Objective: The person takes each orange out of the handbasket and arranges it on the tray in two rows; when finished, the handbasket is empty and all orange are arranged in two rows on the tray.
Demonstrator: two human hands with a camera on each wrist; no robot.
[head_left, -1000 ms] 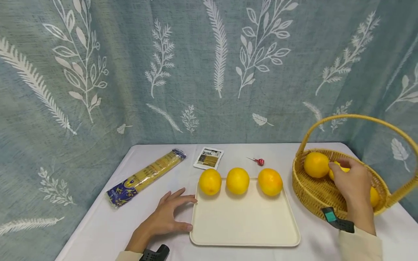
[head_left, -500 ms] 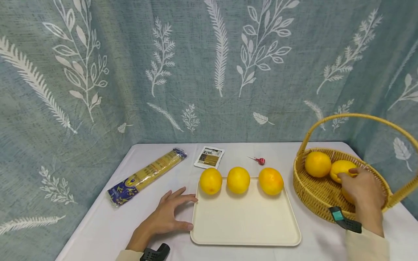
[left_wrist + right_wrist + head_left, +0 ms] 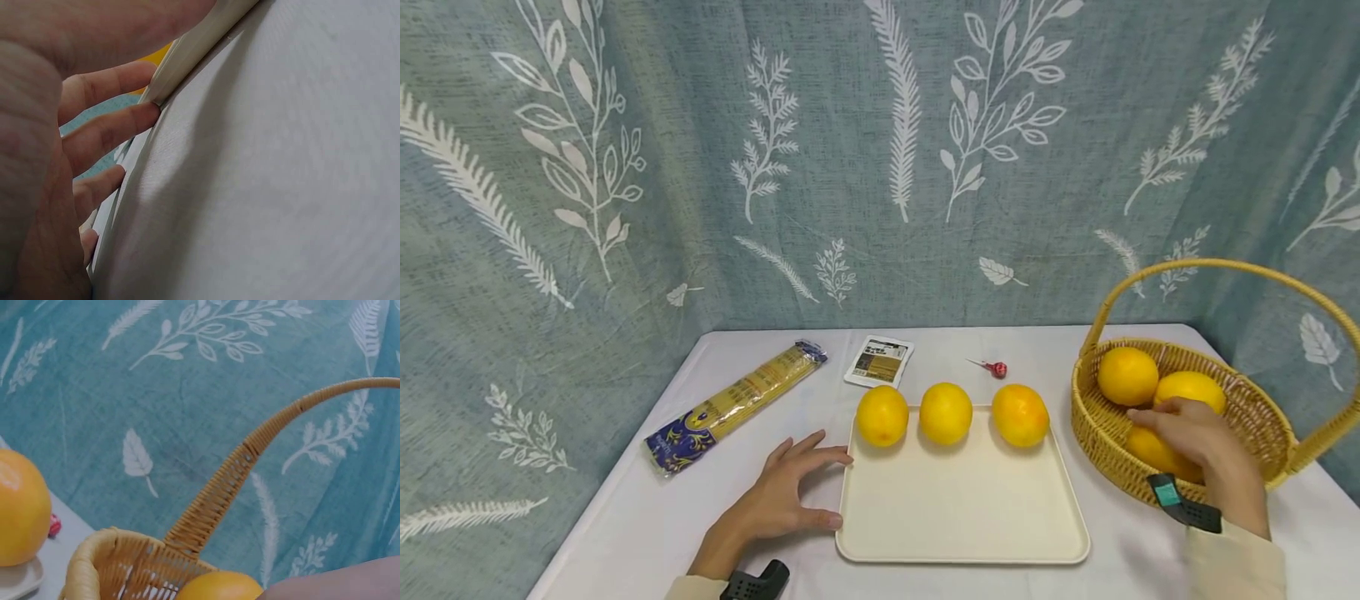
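In the head view, my left hand lies beside a cream tray, fingers spread, with thumb and index fingertip at its left edge. The left wrist view has those fingertips against the tray's rim. Three oranges sit in a row along the tray's far side. Inside the wicker basket on the right, my right hand curves over the near orange and grips it, covering part of it. Two more oranges lie behind it. The right wrist view barely shows this hand, at the lower right corner.
A pack of spaghetti lies slanted on the white tablecloth at left. Behind the tray are a small flat packet and a red lollipop. The basket's tall handle arches over it. A patterned curtain hangs behind.
My right hand has left the orange at the back of the basket, gone right and toward me, then moved left over the near orange, which now lies further left. The left hand stays put.
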